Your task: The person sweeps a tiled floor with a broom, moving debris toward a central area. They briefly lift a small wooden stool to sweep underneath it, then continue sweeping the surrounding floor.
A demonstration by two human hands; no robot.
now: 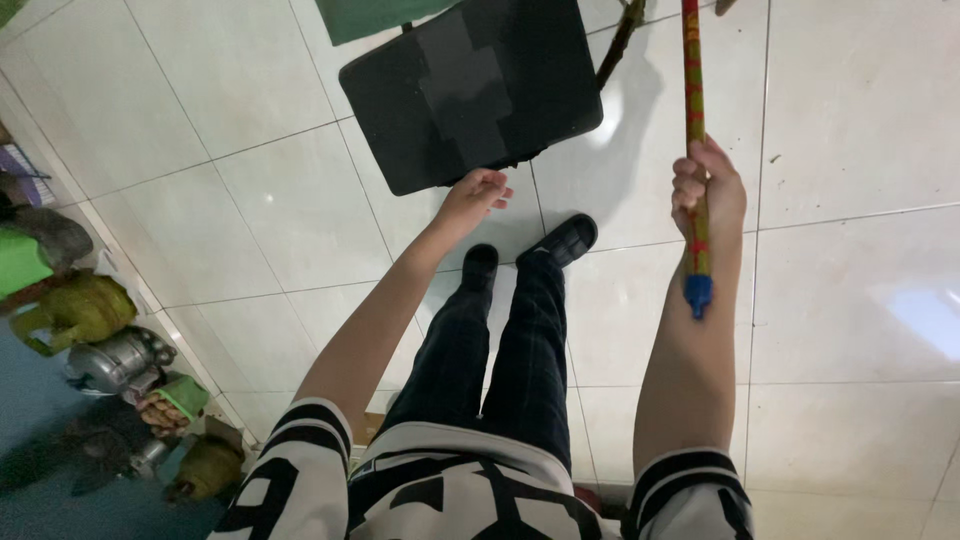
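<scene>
While your right hand [708, 190] is closed around the red-and-yellow stick [692, 90], held upright near its blue end cap [698, 296], your left hand [472, 194] hangs empty and loosely curled just over the black seat [470, 90]. You stand on white floor tiles [250, 210]; cluttered toys [120, 370] line the left edge.

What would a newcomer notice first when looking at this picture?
First, the long red-and-yellow patterned stick with a blue end cap, gripped upright by the right hand. Then the flat black square case on the white tiled floor, with the empty left hand at its near edge.
</scene>
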